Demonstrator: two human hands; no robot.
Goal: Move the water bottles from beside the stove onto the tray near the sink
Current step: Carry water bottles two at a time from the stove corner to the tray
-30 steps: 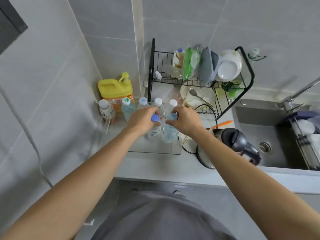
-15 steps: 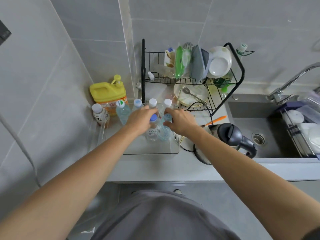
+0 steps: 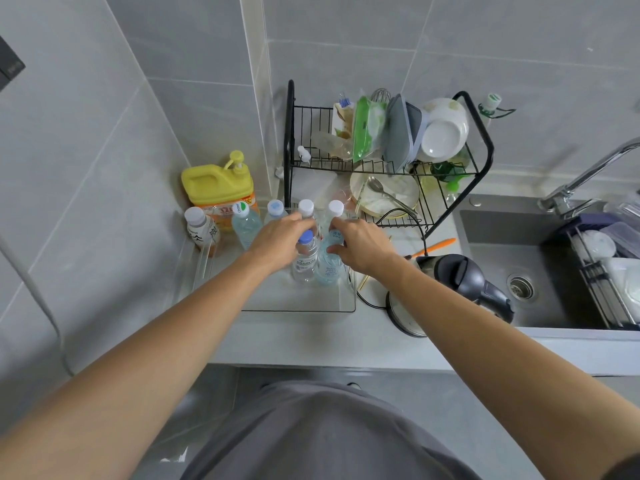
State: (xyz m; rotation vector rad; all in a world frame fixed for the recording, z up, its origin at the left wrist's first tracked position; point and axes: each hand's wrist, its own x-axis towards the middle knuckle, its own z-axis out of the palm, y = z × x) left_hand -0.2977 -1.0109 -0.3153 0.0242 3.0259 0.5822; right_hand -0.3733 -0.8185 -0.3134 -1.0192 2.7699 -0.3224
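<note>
Both hands set bottles upright in the clear tray (image 3: 298,308) — left hand (image 3: 277,237) fingers curled round one bottle (image 3: 304,259), right hand (image 3: 360,242) round another (image 3: 329,263) — side by side, probably to save room.

Both bare forearms reached forward from the lower corners, the left arm running toward one o'clock and the right arm toward eleven o'clock, so the wrists nearly met at centre. The left hand (image 3: 277,241) lay palm down, knuckles up, fingers curled round a blue-capped bottle (image 3: 305,258). The right hand (image 3: 360,244), at three o'clock of it, curled its fingers and thumb round a second bottle (image 3: 328,263).
</note>
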